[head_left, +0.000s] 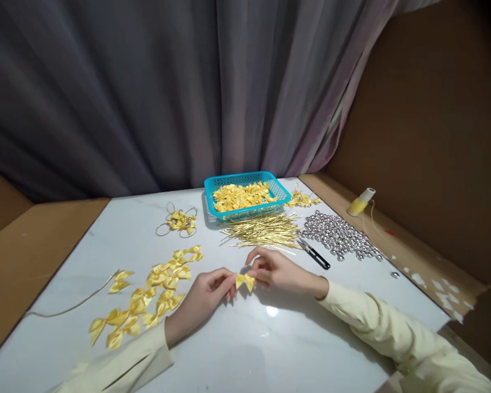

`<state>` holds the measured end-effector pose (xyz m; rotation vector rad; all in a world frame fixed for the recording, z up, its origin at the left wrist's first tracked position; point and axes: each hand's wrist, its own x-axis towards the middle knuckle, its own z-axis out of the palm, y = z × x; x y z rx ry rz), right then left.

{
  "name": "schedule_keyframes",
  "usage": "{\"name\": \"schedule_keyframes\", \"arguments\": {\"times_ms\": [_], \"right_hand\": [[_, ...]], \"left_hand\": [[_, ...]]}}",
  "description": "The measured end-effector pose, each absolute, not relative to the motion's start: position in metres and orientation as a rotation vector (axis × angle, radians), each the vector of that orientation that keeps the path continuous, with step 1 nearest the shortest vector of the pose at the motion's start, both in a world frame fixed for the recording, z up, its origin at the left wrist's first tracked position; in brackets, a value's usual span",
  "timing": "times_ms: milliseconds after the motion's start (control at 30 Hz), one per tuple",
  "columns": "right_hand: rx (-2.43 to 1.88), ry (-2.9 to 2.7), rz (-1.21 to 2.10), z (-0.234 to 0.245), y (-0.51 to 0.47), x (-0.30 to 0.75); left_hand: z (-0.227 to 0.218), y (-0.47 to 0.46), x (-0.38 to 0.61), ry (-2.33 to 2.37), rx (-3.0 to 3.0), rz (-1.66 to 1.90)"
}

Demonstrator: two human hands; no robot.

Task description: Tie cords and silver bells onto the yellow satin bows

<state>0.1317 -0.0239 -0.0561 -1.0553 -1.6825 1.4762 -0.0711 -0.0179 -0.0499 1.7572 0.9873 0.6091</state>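
Note:
A small yellow satin bow (245, 281) is held between my two hands over the white table (311, 338). My left hand (207, 297) pinches its left end between thumb and fingers. At its right end, my right hand (276, 271) grips it with thumb and fingertips, the index finger arched above. Left of my left hand lie several more yellow bows (142, 299) in loose rows. One separate bow (121, 280) lies farther left, beside a long thin cord (77, 305).
A blue basket (247, 213) of yellow bows stands at the back. Before it lies a pile of gold wire ties (265, 230). Black-handled snips (315, 254), silver beads (339, 234) and a thread spool (360, 202) are at right. Looped bows (181, 221) lie back left.

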Motion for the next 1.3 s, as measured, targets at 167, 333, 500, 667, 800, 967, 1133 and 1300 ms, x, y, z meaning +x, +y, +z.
{"name": "schedule_keyframes", "arguments": {"times_ms": [167, 333, 500, 667, 800, 967, 1133, 1300], "right_hand": [[-1.245, -1.958, 1.043, -0.050, -0.040, 0.153], [-1.448, -2.209, 0.428, -0.027, -0.033, 0.221], [-1.570, -2.245, 0.289, -0.017, -0.013, 0.263], [-1.464, -2.397, 0.396, -0.036, 0.006, 0.237], [-1.366, -2.446, 0.381, -0.045, 0.024, 0.196], [-1.550, -2.297, 0.352, -0.057, 0.027, 0.154], [-1.614, -2.122, 0.423, -0.075, 0.013, 0.145], [-1.505, -2.066, 0.605, -0.075, 0.004, 0.158]], "left_hand": [[-0.050, -0.015, -0.070, 1.087, 1.817, 0.560], [-0.054, -0.011, -0.068, 1.132, 1.894, 0.494], [-0.056, -0.010, -0.067, 1.126, 2.002, 0.454], [-0.057, -0.010, -0.064, 1.082, 2.153, 0.397], [-0.057, -0.011, -0.063, 1.087, 2.190, 0.378], [-0.057, -0.013, -0.065, 1.071, 2.216, 0.365], [-0.059, -0.013, -0.066, 1.058, 2.209, 0.363], [-0.059, -0.013, -0.065, 1.046, 2.197, 0.360]]}}
